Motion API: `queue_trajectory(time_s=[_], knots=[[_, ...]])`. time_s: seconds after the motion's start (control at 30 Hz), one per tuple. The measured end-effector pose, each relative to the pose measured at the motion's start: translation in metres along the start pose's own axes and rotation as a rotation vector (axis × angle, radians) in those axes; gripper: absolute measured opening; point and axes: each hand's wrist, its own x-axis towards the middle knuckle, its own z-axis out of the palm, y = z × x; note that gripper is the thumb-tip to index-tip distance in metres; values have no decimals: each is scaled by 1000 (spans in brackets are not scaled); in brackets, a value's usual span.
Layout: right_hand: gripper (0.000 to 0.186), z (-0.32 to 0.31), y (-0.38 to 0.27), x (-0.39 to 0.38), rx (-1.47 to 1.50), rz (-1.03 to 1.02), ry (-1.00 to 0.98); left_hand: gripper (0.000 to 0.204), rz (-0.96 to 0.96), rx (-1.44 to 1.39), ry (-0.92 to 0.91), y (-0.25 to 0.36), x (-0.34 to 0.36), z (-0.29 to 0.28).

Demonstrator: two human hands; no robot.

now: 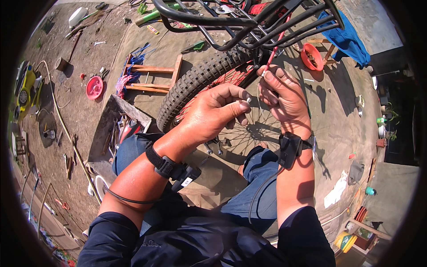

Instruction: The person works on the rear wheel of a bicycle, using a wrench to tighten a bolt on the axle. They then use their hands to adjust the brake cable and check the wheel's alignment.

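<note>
Pinching red cable (274, 50), bit (248, 100) in left hand (215, 109) indistinct

Outdoor yard, arranged as bicycle repair area. Indicators: sunlit dirt ground (75, 109); bicycle wheel (191, 82) and black rack (213, 21) at work position; open box (133, 110) containing hand tools (129, 132); loose wrench (99, 43) on ground; potted plants (391, 135) along right edge.

On the ground (84, 129) around me sit a pink dish (88, 91) and wooden frame (176, 71), upper left, and a red bowl (313, 67), upper right.
</note>
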Motion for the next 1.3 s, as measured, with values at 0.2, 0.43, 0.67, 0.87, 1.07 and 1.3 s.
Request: queue_trajectory(time_s=[0.2,0.43,0.67,0.87,1.07,1.3], knots=[[20,-2,-1,0,-44,-22,-4,22,-8,-51,7,4,-3,1],[23,9,-3,-2,-41,66,13,22,-25,-56,13,5,-6,-1],[25,20,-4,-4,-373,81,145,21,3,-53,8,5,-9,-8],[29,16,3,2,-432,86,188,20,-43,7,51,7,-24,-14],[25,17,17,5,-535,-95,189,21,-76,26,57,-2,-30,-19],[23,19,24,11,-595,-162,215,19,-154,-56,137,-3,-29,-8]])
